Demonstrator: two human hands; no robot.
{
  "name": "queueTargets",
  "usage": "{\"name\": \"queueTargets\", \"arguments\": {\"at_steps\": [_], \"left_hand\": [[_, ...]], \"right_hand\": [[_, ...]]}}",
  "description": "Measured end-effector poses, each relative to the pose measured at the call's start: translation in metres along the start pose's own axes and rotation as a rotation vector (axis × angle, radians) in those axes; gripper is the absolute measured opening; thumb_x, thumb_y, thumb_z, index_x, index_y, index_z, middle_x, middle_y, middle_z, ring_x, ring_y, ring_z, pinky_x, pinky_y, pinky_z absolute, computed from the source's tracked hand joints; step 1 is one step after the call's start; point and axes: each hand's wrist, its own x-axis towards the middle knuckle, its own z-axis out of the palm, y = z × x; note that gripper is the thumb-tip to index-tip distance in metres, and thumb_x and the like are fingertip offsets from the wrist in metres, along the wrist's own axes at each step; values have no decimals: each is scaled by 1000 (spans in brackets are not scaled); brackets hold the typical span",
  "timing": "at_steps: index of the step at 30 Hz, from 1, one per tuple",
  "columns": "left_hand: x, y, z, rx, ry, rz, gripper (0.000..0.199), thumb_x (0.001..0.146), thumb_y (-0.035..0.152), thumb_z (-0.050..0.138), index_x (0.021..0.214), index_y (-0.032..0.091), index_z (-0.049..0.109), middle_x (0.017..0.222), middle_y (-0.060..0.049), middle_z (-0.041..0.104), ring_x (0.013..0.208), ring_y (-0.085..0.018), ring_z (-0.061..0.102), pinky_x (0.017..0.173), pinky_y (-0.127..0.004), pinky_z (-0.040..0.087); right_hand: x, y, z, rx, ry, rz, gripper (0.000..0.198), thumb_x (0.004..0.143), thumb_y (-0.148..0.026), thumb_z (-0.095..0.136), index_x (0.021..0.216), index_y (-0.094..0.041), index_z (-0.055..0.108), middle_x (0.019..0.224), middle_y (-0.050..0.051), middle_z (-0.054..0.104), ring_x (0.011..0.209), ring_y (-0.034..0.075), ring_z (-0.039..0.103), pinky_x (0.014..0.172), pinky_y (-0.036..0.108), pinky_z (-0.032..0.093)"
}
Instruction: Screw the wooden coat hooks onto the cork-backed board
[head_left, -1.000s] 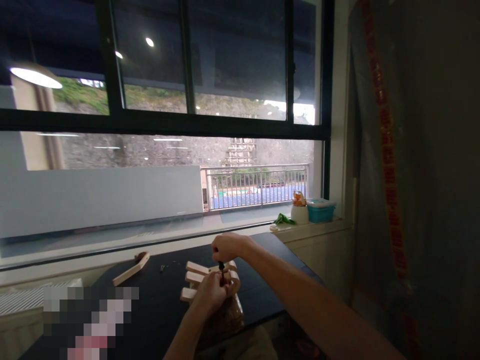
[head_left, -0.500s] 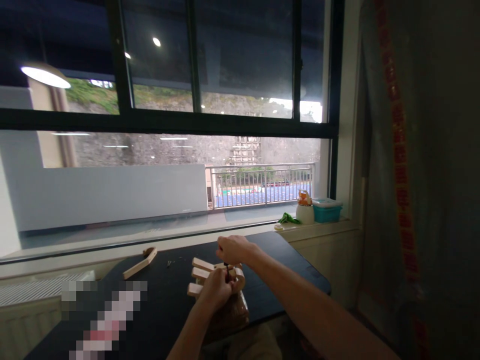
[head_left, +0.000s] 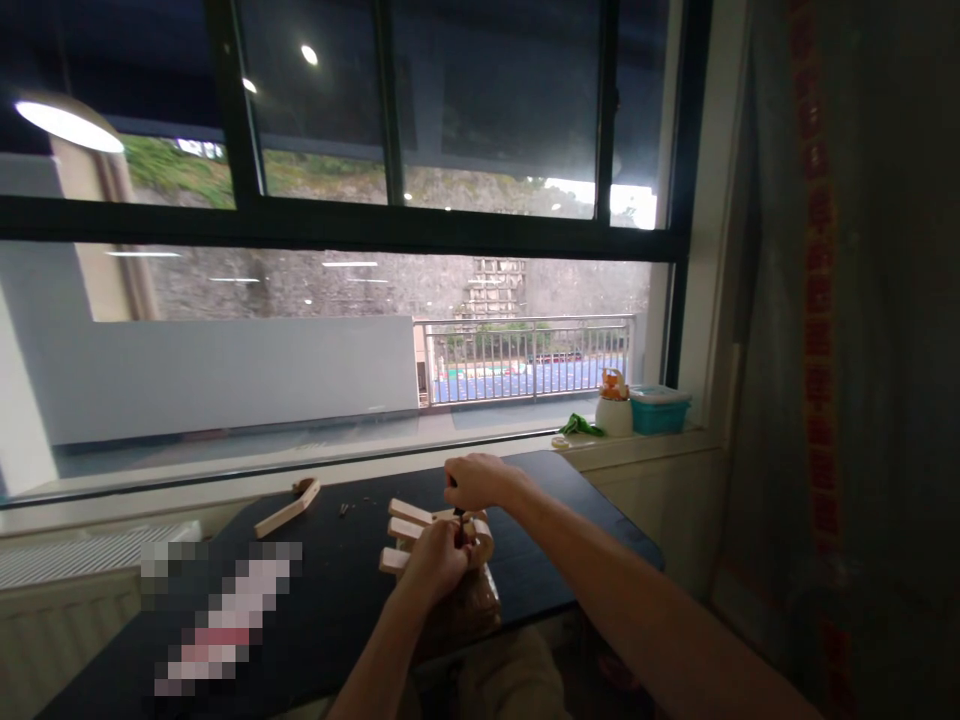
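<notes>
A pale wooden piece with several finger-like bars [head_left: 405,528] lies near the table's right front part. Beneath it is a shiny brown lump [head_left: 480,600], perhaps a wrapped package. My left hand [head_left: 435,560] is closed over the wooden piece, fingertips beside the lower end of a thin dark shaft; what exactly they pinch is partly hidden. Above it, my right hand [head_left: 480,482] is wrapped round the dark handle of a tool that looks like a screwdriver [head_left: 460,522]. Its shaft stands upright, pointing down at the wood.
On the black table [head_left: 540,540], a bent wooden part [head_left: 289,512] lies at the far left, with small metal bits [head_left: 344,509] nearby. A blurred pinkish patch [head_left: 232,610] covers the left. The sill holds a teal box [head_left: 660,410], white pot [head_left: 613,417] and green cloth [head_left: 580,426].
The view has shifted slightly, so the scene sits a little higher. My right hand has turned slightly on the tool, showing more of its dark handle. My left hand keeps its place on the wood.
</notes>
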Motion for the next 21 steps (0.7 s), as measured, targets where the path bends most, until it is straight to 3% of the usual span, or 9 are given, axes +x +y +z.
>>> {"name": "queueTargets", "arguments": {"at_steps": [4, 8, 16, 21], "left_hand": [[0, -1, 2, 2, 20, -11, 14, 68, 16, 51, 74, 13, 64, 74, -5, 67, 75, -19, 61, 59, -23, 35], [1, -3, 3, 6, 40, -11, 14, 68, 17, 51, 74, 13, 63, 74, -6, 66, 76, -19, 60, 60, -24, 36], [-3, 0, 2, 0, 48, 29, 15, 68, 14, 51, 76, 13, 64, 77, -6, 66, 77, -19, 61, 63, -25, 37], [-10, 4, -5, -10, 80, 76, 12, 66, 16, 54, 73, 14, 64, 75, -5, 66, 73, -17, 60, 63, -24, 39]], "right_hand": [[-1, 1, -1, -1, 30, 15, 36, 78, -38, 45, 101, -18, 63, 101, 12, 67, 92, 24, 62, 67, 30, 45], [-1, 3, -14, -7, -21, -19, 35, 69, -46, 55, 89, -20, 67, 90, 9, 69, 81, 24, 63, 59, 28, 44], [-1, 2, 7, 25, 95, 7, 30, 80, -30, 39, 99, -21, 59, 95, 8, 68, 84, 20, 61, 61, 27, 38], [0, 5, 14, 34, 136, -14, 25, 80, -31, 40, 92, -21, 59, 86, 6, 67, 77, 19, 60, 57, 26, 33]]}}
